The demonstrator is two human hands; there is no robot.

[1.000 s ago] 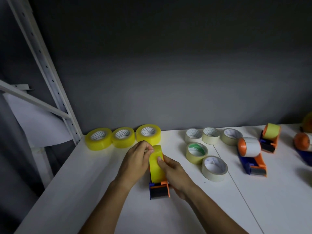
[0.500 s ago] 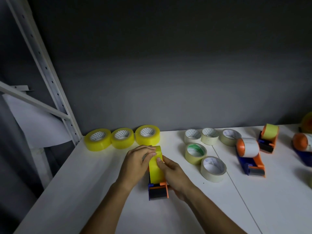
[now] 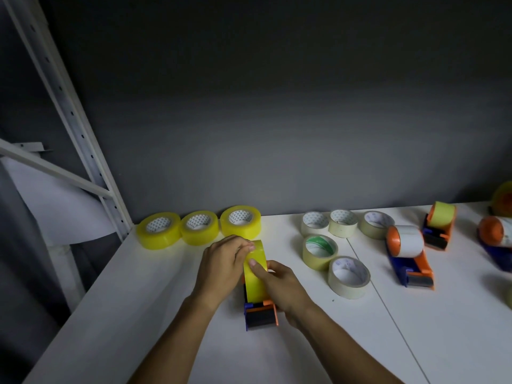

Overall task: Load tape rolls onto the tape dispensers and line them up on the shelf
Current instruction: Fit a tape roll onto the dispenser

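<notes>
On shelf (image 3: 144, 314): L hand (image 3: 221, 268) + R hand (image 3: 279, 286) both grip yellow roll (image 3: 256, 275) on dispenser (image 3: 260, 314).

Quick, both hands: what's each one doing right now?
Left hand: fingers curled round the yellow tape roll on the dispenser.
Right hand: gripping that roll too.

I have a single head-worn view, looking forward and down from above onto the flat white shelf board (image 3: 138, 314), close enough that both forearms enter from the bottom edge. It faces the dark grey back wall (image 3: 277, 106); wide-angle bending shows at the edges.
</notes>
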